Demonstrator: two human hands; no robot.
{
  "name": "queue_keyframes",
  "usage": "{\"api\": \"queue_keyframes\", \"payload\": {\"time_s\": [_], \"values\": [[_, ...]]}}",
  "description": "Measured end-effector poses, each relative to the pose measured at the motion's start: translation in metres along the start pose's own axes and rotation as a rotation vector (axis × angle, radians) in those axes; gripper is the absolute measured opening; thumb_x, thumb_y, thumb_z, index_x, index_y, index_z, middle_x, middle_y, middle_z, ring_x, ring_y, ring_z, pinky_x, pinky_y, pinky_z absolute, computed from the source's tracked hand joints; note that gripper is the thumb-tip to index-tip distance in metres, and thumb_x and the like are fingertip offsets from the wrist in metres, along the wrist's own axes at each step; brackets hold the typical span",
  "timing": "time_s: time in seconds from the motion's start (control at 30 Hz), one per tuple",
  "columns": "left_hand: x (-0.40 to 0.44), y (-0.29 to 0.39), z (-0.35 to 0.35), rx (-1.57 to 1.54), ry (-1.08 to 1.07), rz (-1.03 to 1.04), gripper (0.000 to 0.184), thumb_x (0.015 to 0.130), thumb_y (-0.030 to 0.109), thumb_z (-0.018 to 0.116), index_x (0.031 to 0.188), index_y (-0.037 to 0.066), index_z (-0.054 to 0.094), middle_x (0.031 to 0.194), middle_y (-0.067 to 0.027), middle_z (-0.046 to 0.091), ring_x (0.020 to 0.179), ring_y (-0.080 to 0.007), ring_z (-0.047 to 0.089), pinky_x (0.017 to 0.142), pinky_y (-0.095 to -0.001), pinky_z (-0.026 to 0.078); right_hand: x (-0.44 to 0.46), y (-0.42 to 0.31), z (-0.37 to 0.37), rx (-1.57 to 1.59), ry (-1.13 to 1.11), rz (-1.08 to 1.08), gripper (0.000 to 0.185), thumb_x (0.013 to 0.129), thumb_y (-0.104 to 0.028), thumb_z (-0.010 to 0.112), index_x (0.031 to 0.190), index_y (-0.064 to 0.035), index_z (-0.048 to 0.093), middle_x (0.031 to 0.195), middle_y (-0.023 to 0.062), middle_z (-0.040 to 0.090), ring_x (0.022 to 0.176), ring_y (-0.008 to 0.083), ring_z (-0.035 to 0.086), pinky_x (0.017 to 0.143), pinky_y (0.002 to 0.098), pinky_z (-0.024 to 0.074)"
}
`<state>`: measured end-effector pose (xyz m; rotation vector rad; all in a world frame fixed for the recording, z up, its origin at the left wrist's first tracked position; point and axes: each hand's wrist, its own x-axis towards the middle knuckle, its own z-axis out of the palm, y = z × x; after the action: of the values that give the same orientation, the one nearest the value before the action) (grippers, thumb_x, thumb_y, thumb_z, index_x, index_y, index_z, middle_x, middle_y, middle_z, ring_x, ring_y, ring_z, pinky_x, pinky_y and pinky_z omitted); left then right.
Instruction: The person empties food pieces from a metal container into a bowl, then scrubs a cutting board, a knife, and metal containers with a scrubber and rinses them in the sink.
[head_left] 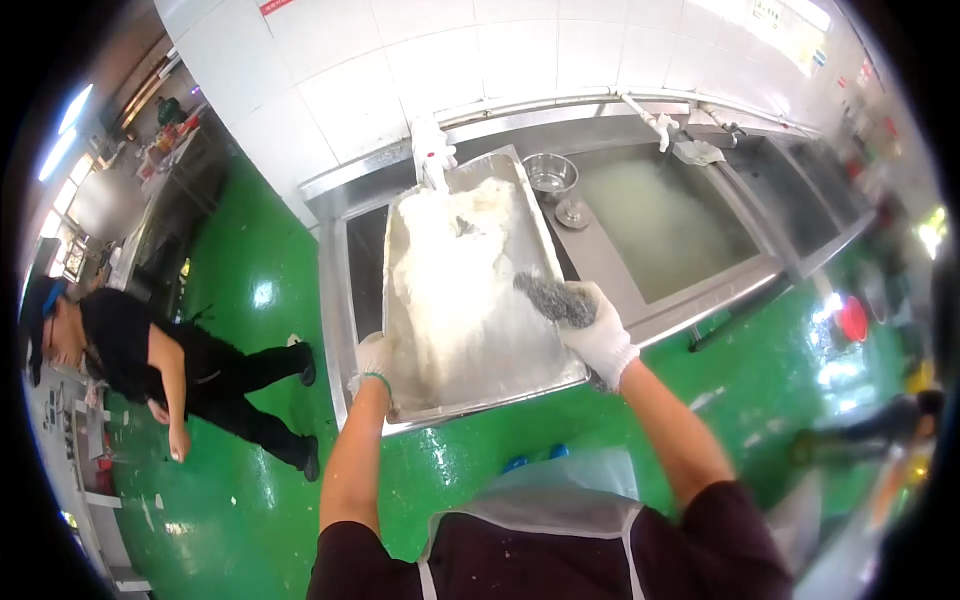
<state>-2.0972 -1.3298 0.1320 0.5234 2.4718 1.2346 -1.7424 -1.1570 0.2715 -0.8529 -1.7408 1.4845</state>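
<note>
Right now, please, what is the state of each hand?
Left hand, white-gloved: at the left edge of the silvery metal tray; whether its fingers are closed cannot be told.
Right hand, white-gloved: closed on the grey wiry scrubber.

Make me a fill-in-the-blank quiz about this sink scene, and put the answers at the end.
The dark scrubber is in the person's ____ hand. The glove on the left hand is coloured ____. The floor is coloured ____. In this view, the cloudy water lies on the tray's ____ side.
Missing words, in order: right; white; green; right.
</note>
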Motion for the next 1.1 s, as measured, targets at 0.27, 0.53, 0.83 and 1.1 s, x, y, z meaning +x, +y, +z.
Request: {"api": "queue_keyframes", "payload": {"time_s": [0.27, 0.53, 0.83, 1.1], "values": [[-0.035, 0.011, -0.024, -0.077, -0.150, -0.056, 0.032, 0.080, 0.029, 0.068, 0.083, -0.003, 0.070, 0.070, -0.0084, 0.065, 0.069, -0.0165, 0.058, 0.064, -0.0356, 0.046, -0.052, -0.001, 0.004, 0.215, -0.059, 0.162, 0.048, 0.079, 0.023, 0.050, 0.122, 0.0002, 0.045, 0.128, 0.0209, 0.062, 0.112, 0.0290, 0.066, 0.095, 0.0395, 0.0550], [-0.114, 0.047, -0.030, -0.105, -0.195, -0.026, 0.020, 0.077, 0.019, 0.068, 0.071, 0.001, 0.062, 0.063, 0.0012, 0.050, 0.062, -0.0081, 0.043, 0.054, -0.0300, 0.036, -0.143, -0.001, -0.030, 0.088, 0.172, 0.104, 0.043, 0.078, 0.005, 0.068, 0.118, -0.0030, 0.055, 0.109, 0.0065, 0.064, 0.101, 0.0117, 0.061, 0.091, 0.0291, 0.0502], [-0.209, 0.181, 0.046, -0.097, -0.319, 0.235, 0.010, 0.080, 0.009, 0.064, 0.074, 0.003, 0.059, 0.069, 0.0041, 0.049, 0.064, -0.0056, 0.043, 0.055, -0.0267, 0.035, -0.235, 0.023, -0.150, 0.151, 0.412, -0.003, 0.046, 0.075, 0.010, 0.069, 0.117, -0.0039, 0.053, 0.119, 0.0082, 0.061, 0.108, 0.0156, 0.060, 0.097, 0.0304, 0.0483], [-0.329, 0.362, 0.215, -0.237, -0.540, 0.355, 0.019, 0.080, 0.012, 0.064, 0.087, -0.005, 0.067, 0.071, -0.0027, 0.057, 0.065, -0.0126, 0.050, 0.059, -0.0302, 0.042, -0.249, -0.036, -0.381, 0.388, 0.497, -0.076, 0.053, 0.077, 0.015, 0.063, 0.126, -0.0013, 0.049, 0.121, 0.0141, 0.064, 0.112, 0.0241, 0.065, 0.097, 0.0352, 0.0532]]}}
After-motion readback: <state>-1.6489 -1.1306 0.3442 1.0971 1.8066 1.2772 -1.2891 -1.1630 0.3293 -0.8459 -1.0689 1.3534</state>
